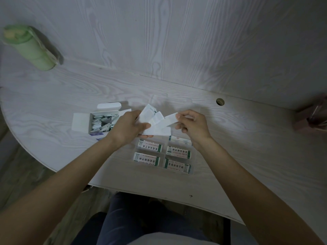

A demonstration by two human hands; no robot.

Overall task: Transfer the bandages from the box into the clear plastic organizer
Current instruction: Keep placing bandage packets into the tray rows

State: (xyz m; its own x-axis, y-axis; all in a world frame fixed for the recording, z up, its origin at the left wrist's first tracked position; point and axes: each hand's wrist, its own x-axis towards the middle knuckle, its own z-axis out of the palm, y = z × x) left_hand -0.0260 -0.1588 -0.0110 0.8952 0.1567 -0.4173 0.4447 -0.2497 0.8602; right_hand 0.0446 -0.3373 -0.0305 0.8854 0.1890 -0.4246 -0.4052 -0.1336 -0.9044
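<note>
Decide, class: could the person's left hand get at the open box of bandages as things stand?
Probably yes. The box lies open right beside the left hand with nothing between them, but that hand already holds a fan of bandages, so gripping more looks awkward.

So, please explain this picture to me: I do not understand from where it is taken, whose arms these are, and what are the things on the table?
There is no machine here. One camera sits on a person's head and looks down, so the arms are the wearer's own. The left hand holds a fan of white wrapped bandages; the right hand pinches the end of one strip. On the pale wooden table lies an open box with more bandages inside. Under the hands is the clear plastic organizer, with printed packets in its compartments. A green bottle stands far left.
</note>
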